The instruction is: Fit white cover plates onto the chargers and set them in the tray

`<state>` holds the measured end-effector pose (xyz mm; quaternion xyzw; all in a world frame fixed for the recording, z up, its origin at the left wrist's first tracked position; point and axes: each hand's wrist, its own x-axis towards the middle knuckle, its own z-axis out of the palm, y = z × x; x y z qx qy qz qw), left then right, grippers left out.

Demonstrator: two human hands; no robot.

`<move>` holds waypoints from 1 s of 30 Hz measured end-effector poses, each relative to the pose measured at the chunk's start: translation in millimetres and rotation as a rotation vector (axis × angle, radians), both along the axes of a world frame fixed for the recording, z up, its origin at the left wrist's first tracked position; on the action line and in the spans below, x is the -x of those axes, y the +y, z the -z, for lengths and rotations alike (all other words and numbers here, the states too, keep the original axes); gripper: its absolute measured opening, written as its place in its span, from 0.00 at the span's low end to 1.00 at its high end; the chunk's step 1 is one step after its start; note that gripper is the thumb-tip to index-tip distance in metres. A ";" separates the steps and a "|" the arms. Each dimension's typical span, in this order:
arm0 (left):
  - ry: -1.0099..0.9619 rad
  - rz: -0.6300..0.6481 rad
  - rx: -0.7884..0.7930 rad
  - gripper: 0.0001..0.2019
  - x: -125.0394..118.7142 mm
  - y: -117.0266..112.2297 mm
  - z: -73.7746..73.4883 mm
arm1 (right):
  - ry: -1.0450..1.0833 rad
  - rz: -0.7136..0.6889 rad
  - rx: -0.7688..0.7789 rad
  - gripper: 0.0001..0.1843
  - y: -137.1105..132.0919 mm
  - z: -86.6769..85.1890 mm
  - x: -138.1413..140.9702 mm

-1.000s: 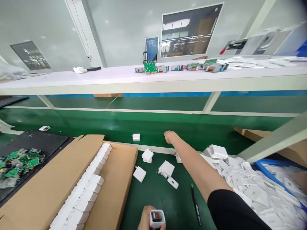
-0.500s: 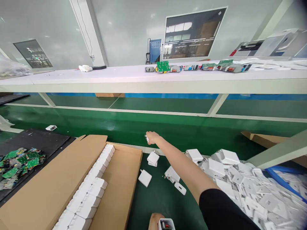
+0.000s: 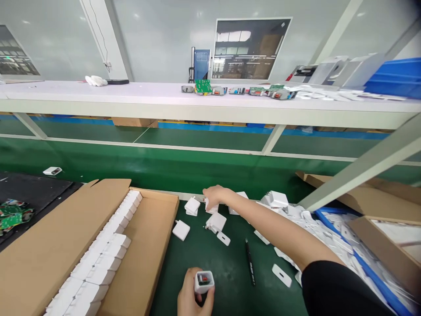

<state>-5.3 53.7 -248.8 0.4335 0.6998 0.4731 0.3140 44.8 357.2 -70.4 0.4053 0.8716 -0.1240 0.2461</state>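
Observation:
My left hand (image 3: pixel 191 295) is closed round a white charger housing (image 3: pixel 204 285). Its open end faces up, and a circuit board with a red part shows inside. Farther off, my right hand (image 3: pixel 216 194) has its fingers bent down onto a white charger piece (image 3: pixel 212 209) with prongs at its left edge, at the bench's back edge; the fingers partly cover it. Around it on the green mat lie a stacked pair of white charger pieces (image 3: pixel 192 206), a single square one (image 3: pixel 181 230), another with prongs (image 3: pixel 215 222) and a small oval-slotted cover (image 3: pixel 223 238).
At left a cardboard box (image 3: pixel 163 237) holds rows of white chargers (image 3: pixel 98 259). A black pen (image 3: pixel 250 263) and a loose cover (image 3: pixel 282 275) lie at right, before a heap of white parts (image 3: pixel 315 232) and a blue-rimmed bin (image 3: pixel 358 263). A slanted post (image 3: pixel 355 169) stands behind.
My view has swung right. My left hand has risen fully into view with the housing. The right hand, earlier over the back edge holding a pronged white piece, is lower among the loose chargers.

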 end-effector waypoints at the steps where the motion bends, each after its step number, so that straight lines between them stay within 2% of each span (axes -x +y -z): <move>1: -0.019 -0.008 -0.024 0.19 -0.4 -0.7 -2.3 | 0.060 -0.005 -0.032 0.30 -9.0 -6.4 -8.7; 3: -0.057 -0.028 -0.055 0.20 -0.3 -3.2 -5.9 | 0.180 -0.014 -0.098 0.29 -31.8 -20.3 -32.1; 6: -0.129 -0.055 -0.083 0.21 4.4 -7.0 -8.5 | 0.295 0.016 -0.137 0.20 -80.5 -36.6 -83.4; 8: -0.175 -0.035 -0.089 0.21 9.7 -7.7 -10.1 | 0.296 0.076 -0.118 0.14 -119.0 -35.6 -125.8; 9: -0.188 -0.013 -0.091 0.20 11.9 -7.3 -11.9 | 0.286 0.107 -0.103 0.12 -137.9 -29.2 -147.7; 11: -0.196 0.052 -0.112 0.18 13.0 -5.0 -18.8 | 0.247 0.207 -0.063 0.10 -170.9 -3.9 -189.2; 13: -0.201 0.128 -0.171 0.13 7.8 -1.2 -31.2 | 0.224 0.349 -0.068 0.11 -194.9 34.9 -223.6; 15: -0.215 0.216 -0.253 0.11 -3.5 3.6 -48.1 | 0.268 0.458 -0.190 0.16 -210.6 78.3 -248.3; 18: -0.229 0.355 -0.367 0.12 -25.2 11.3 -74.9 | 0.444 0.541 -0.335 0.17 -225.8 131.9 -268.5; 19: -0.231 0.399 -0.396 0.13 -32.1 13.5 -82.6 | 0.513 0.557 -0.367 0.15 -229.7 143.6 -272.0; 21: -0.229 0.469 -0.434 0.14 -44.3 16.6 -94.4 | 0.637 0.580 -0.418 0.13 -235.9 156.3 -275.7; 23: -0.223 0.512 -0.455 0.14 -53.6 17.7 -101.2 | 0.745 0.587 -0.442 0.12 -239.9 155.7 -276.4; 25: -0.223 0.541 -0.467 0.15 -60.0 17.2 -103.9 | 0.873 0.590 -0.436 0.10 -243.2 144.0 -274.3; 30: -0.307 0.602 -0.384 0.20 -68.0 13.5 -103.1 | 1.289 0.507 -0.425 0.15 -258.5 89.1 -254.1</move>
